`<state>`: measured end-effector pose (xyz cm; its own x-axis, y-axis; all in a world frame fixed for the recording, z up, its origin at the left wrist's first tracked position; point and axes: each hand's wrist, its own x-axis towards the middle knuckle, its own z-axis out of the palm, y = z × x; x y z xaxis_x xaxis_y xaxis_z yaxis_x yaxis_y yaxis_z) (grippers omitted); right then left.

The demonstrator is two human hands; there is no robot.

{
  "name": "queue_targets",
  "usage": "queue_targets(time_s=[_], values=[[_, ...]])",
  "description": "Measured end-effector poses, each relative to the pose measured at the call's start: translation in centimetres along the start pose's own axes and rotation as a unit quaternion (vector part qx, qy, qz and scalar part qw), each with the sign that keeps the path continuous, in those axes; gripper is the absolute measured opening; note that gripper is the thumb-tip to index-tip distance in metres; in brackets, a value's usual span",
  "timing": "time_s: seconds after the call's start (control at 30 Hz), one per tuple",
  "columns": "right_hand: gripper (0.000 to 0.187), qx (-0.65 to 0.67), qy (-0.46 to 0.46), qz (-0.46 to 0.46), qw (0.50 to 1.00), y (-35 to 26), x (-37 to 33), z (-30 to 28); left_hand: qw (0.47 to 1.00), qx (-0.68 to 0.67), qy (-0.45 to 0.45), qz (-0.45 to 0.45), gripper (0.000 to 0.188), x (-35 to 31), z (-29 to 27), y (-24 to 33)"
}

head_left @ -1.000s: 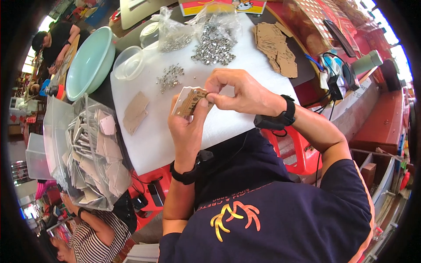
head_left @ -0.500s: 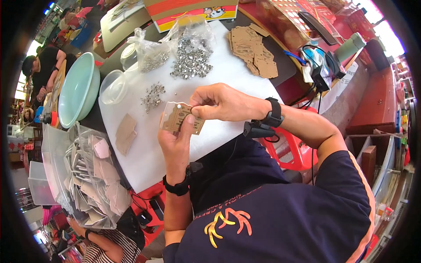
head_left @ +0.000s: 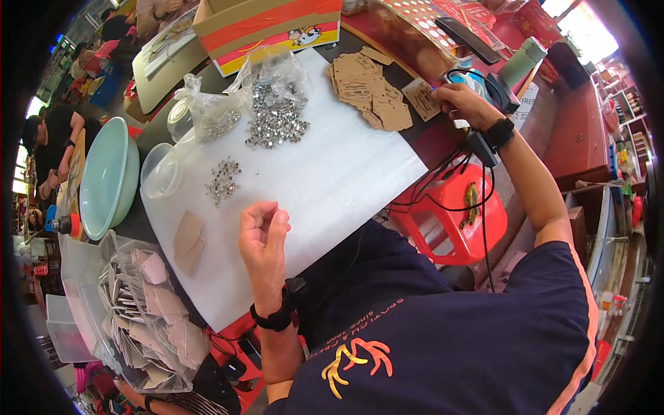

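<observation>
Card (head_left: 419, 99) is pinched in the right hand (head_left: 470, 105); keeping it flat seems best. The left hand (head_left: 263, 235) is open, empty.

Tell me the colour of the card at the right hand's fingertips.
The card is brown with darker marks, shown best in the head view.

At the left, a pale green basin (head_left: 109, 178) is seen, and beyond it a person in a black top (head_left: 59, 135) is partly shown. At the top, a cardboard box (head_left: 266, 29) is banded in red and brown and decorated with a cartoon cow. Toward the upper right, a dark flat device (head_left: 470, 39) is placed near a green cylinder (head_left: 522, 61). Lower down, a red stool (head_left: 484, 236) is crossed by black cable (head_left: 489, 232); on its seat a yellow-green object (head_left: 471, 204) is set.
</observation>
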<state>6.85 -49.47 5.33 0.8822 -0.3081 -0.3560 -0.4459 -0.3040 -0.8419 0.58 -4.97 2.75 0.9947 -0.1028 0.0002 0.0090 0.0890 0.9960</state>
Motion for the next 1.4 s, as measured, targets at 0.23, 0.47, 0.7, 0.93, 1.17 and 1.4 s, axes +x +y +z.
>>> queue_targets(time_s=[0.23, 0.47, 0.7, 0.93, 1.17, 1.4], values=[[0.021, -0.049, -0.061, 0.093, 0.993, 1.1, 2.2, -1.5, 1.0, 0.0, -0.005, -0.01, 0.019, 0.1, -0.4, -0.5], [0.023, -0.068, -0.099, 0.129, 0.984, 0.7, 3.4, -1.5, 1.0, -0.008, 0.005, -0.027, 0.017, 0.1, -0.1, -0.6], [0.018, -0.075, -0.119, 0.185, 0.973, -0.9, 3.8, -1.1, 0.999, -0.011, 0.005, -0.034, 0.019, 0.2, -0.3, -1.1], [0.014, -0.205, -0.16, 0.168, 0.951, -3.7, 4.0, 0.2, 0.999, 0.012, 0.009, -0.032, 0.02, 0.1, -0.3, -1.4], [0.012, -0.248, -0.201, 0.202, 0.926, -3.5, 5.8, 0.0, 1.0, 0.006, 0.002, -0.016, 0.021, -0.1, -0.3, -1.3], [0.009, -0.099, -0.21, 0.234, 0.944, -0.9, 5.8, -1.4, 1.0, 0.009, 0.002, -0.008, 0.017, 0.1, -0.4, -1.5]])
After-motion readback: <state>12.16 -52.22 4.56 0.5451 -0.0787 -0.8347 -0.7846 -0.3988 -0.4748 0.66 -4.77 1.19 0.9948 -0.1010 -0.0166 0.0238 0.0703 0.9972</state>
